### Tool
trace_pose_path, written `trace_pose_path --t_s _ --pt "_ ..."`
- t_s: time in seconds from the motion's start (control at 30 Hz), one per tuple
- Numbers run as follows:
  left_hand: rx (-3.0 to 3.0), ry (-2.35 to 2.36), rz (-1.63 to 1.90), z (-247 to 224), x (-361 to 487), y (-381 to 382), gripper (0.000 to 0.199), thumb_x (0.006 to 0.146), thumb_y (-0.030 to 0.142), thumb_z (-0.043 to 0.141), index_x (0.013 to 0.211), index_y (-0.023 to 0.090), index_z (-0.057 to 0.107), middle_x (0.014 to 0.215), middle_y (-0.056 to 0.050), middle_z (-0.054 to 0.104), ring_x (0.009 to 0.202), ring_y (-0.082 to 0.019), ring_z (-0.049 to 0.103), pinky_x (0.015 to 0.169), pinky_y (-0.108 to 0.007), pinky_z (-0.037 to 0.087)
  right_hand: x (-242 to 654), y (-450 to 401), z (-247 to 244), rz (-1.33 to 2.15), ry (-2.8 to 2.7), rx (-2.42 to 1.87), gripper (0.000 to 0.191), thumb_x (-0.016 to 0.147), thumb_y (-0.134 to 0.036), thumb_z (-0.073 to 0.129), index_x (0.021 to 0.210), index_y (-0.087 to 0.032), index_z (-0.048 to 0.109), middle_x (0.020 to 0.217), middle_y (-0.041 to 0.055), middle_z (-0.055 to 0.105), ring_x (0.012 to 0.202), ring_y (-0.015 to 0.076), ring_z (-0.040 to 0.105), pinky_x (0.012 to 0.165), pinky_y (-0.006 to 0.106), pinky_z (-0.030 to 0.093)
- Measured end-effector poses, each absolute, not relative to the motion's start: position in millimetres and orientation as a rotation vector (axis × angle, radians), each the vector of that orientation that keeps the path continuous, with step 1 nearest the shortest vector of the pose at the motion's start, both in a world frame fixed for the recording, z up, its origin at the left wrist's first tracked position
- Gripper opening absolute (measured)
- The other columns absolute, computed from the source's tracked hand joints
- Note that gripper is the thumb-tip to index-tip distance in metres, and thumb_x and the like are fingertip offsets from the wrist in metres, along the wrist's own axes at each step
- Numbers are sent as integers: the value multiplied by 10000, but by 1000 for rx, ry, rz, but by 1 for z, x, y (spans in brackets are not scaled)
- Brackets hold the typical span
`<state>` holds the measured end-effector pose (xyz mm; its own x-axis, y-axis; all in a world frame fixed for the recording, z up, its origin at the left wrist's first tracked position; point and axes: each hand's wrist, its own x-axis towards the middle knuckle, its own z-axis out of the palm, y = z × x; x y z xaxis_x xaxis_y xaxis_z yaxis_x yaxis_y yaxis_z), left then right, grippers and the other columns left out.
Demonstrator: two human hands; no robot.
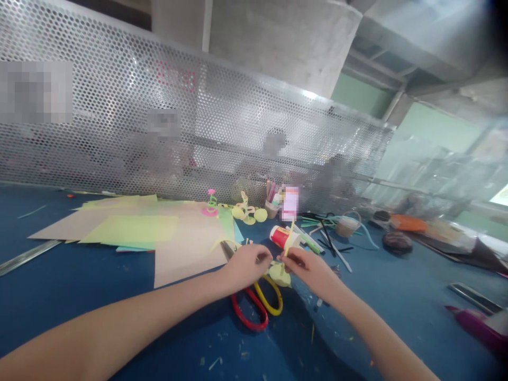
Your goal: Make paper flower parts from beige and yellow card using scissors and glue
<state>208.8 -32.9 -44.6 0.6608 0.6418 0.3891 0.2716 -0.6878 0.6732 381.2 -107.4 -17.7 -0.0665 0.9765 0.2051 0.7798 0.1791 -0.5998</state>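
Observation:
Close to each other over the blue table, both hands work around small pale-yellow paper pieces. My right hand pinches an upright pale-yellow paper strip. A rounded yellow paper piece hangs just below the fingertips; whether it joins the strip I cannot tell. The fingertips of my left hand are closed together beside it, and what they hold is hidden. Under the left hand lie scissors with a red handle loop and a yellow one. A red-and-white tub lies on its side behind my right hand.
Paper sheets spread over the table's left side, near a metal ruler. Behind stand a yellow paper figure and a pen cup. Pipe cleaners and a small basket lie right. A perforated metal screen closes the back.

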Motion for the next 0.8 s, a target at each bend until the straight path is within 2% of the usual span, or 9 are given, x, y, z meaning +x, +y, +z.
trace_pose_path --t_s 0.13,0.23,0.37,0.47,0.53,0.63,0.73,0.8 --pt "1867 631 858 -39 210 -25 344 810 396 506 1018 157 640 976 -67 684 900 -194 616 800 -293 452 373 -110 -14 628 -1875 -1553 250 870 -372 403 806 -191 562 656 9 586 628 157 572 620 268 483" --pt "1622 553 868 -35 210 -26 363 764 419 580 999 154 658 981 -70 684 936 -199 604 856 -313 428 369 -114 -11 787 -1867 -1505 291 885 -395 372 947 -195 574 721 18 585 664 151 572 658 265 499" --pt "1450 493 871 -29 210 -33 325 693 389 667 889 131 688 790 -43 686 775 -165 599 791 -293 428 362 -120 -10 927 -1826 -1479 323 882 -406 374 1066 -222 565 792 15 589 709 147 582 710 262 503" --pt "1384 437 855 -25 210 -36 284 677 377 687 776 111 679 611 -4 614 620 -120 547 698 -269 428 354 -125 -8 950 -1797 -1505 323 873 -412 394 1076 -239 577 817 12 609 717 149 598 724 267 505" --pt "1334 434 854 -24 210 -36 270 664 367 702 740 112 658 595 10 586 590 -102 527 674 -256 425 352 -125 -4 979 -1806 -1493 335 871 -430 384 1035 -238 604 822 19 628 720 155 609 711 271 510" --pt "1234 407 829 -23 210 -34 256 650 344 723 711 115 626 628 14 577 607 -89 532 689 -245 426 368 -126 9 934 -1844 -1580 384 857 -468 365 826 -209 648 738 39 653 678 174 621 633 276 511" --pt "1104 362 754 -21 209 -33 244 648 315 734 712 118 604 660 5 592 629 -91 563 736 -260 437 411 -133 22 481 -1889 -1953 304 785 -448 469 645 -212 600 605 27 640 544 178 589 539 284 456" --pt "1057 363 724 -19 208 -34 238 653 302 734 707 118 592 665 -1 602 622 -91 572 752 -274 444 446 -143 23 126 -1875 -2267 224 722 -407 547 603 -220 578 610 44 646 590 210 596 561 305 426"
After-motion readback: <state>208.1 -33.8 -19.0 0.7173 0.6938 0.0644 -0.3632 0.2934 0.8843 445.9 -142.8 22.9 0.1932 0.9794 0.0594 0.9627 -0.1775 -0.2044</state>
